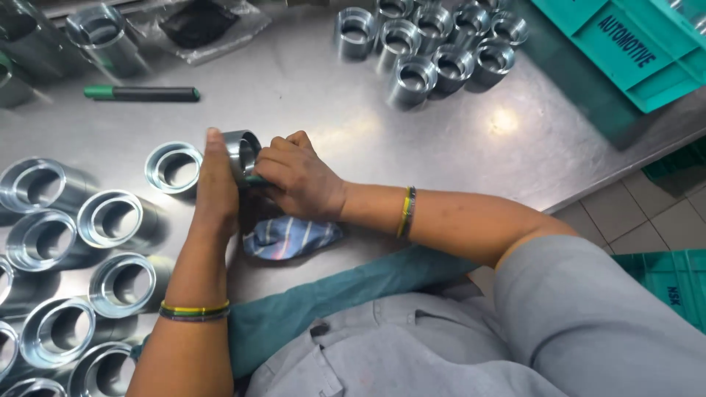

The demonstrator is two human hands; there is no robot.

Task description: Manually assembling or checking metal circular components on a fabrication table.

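A cluster of shiny metal sleeves (73, 279) lies on the brushed steel table (331, 110) to the left of the hands, open ends up. One more metal ring (173, 167) sits just left of the hands. Beyond them lies a green-and-black marker pen (141, 93). Farther away and to the right stands a second group of upright steel sleeves (434, 51). A teal plastic crate (625, 44) sits well off to the far right. A striped blue cloth (290, 237) lies just below the hands.
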